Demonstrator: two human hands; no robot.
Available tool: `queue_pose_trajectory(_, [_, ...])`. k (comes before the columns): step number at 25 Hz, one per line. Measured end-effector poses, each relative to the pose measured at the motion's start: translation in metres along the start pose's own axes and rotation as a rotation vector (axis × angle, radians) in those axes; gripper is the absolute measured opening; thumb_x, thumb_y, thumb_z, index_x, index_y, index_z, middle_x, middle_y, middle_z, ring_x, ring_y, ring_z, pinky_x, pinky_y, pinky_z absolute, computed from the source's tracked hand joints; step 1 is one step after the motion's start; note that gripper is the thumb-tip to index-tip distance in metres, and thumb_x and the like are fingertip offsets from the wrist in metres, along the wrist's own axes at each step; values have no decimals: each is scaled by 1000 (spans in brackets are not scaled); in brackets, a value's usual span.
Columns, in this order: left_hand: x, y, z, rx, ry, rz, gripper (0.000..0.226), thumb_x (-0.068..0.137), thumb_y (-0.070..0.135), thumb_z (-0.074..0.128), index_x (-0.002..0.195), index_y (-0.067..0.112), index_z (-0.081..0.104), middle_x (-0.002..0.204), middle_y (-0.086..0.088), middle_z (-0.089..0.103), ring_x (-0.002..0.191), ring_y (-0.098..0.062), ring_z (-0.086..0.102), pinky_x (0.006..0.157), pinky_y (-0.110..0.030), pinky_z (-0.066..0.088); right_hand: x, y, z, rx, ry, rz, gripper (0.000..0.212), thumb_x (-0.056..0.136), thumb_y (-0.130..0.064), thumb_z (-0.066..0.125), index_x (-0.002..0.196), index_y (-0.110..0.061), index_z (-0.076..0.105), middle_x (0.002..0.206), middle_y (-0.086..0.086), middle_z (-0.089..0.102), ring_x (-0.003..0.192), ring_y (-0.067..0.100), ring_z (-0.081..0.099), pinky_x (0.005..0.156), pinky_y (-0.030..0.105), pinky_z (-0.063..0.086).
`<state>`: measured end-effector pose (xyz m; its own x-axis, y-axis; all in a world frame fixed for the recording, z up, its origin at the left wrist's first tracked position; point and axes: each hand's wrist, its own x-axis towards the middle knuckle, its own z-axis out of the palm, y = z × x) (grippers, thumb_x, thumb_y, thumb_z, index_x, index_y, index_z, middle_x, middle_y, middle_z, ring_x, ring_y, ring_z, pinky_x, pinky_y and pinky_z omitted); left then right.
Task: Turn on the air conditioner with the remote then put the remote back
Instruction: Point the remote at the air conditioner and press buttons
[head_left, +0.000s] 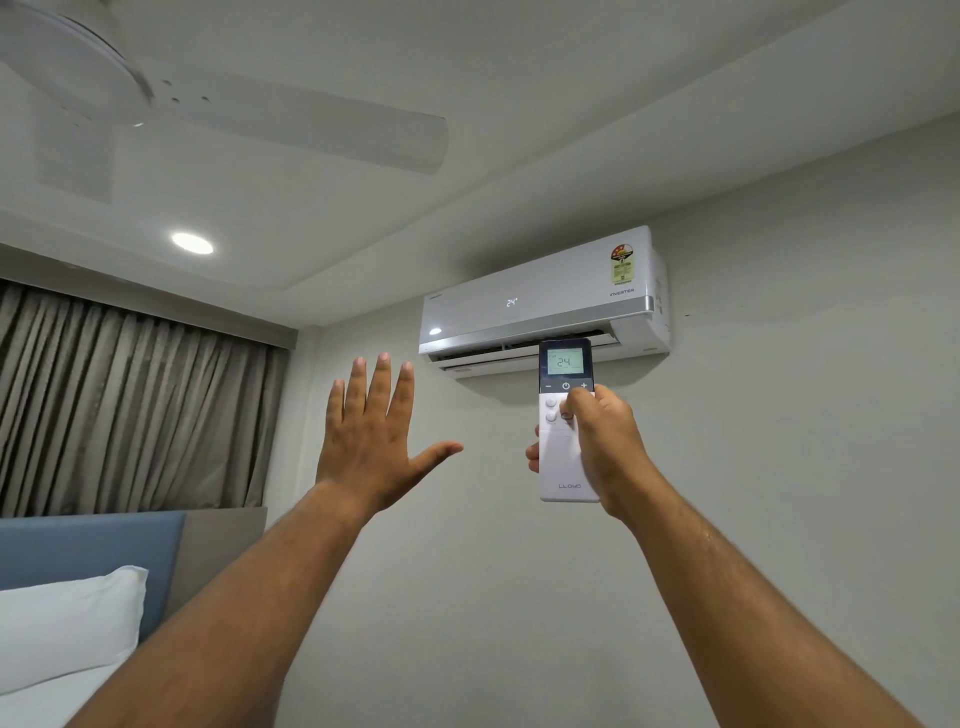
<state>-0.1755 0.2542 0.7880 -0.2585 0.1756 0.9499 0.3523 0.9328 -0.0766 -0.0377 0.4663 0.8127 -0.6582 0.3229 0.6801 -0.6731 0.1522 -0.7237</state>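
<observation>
Below the white wall-mounted air conditioner, right hand grips slim white remote; left hand spread empty; keep remote aimed upward

Left hand raised, fingers spread; right hand fisted.

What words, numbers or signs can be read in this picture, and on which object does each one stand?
"24°": front of the white wall-mounted air conditioner.
"INVERTER": its right end.
"24": screen of the white slim remote, held in the right hand.
"−", power sign, "+": below that screen.
"LLOYD": remote's lower end.
Colourful rating sticker and logo at the unit's left end: too small to read.
</observation>
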Motion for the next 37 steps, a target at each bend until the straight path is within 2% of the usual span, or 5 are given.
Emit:
queue_pose_trajectory(13, [0,-6,-6,-15,3,2,107,74,91,5,150,18,-14,164,-14,-3,150,-35,-8,120,-52,0,-1,-1,3,-9,-7,-6,8,90,-11,44,86,-13,50,82,23,59,46,30,67,45,37,57])
queue_pose_trajectory(20, [0,-15,-6,-39,27,-4,109,75,90,11,154,16,-1,164,-15,3,150,-35,-2,120,-53,3,-1,-2,1,-28,-3,-13,8,88,-13,45,89,-12,52,83,23,59,49,34,67,51,43,59])
queue_pose_trajectory(37, [-3,-32,3,-25,34,-5,107,76,90,13,153,17,-4,163,-16,5,150,-35,1,119,-52,3,7,7,4,-45,20,-1,7,85,-14,45,87,-13,53,81,22,60,49,34,68,50,43,58])
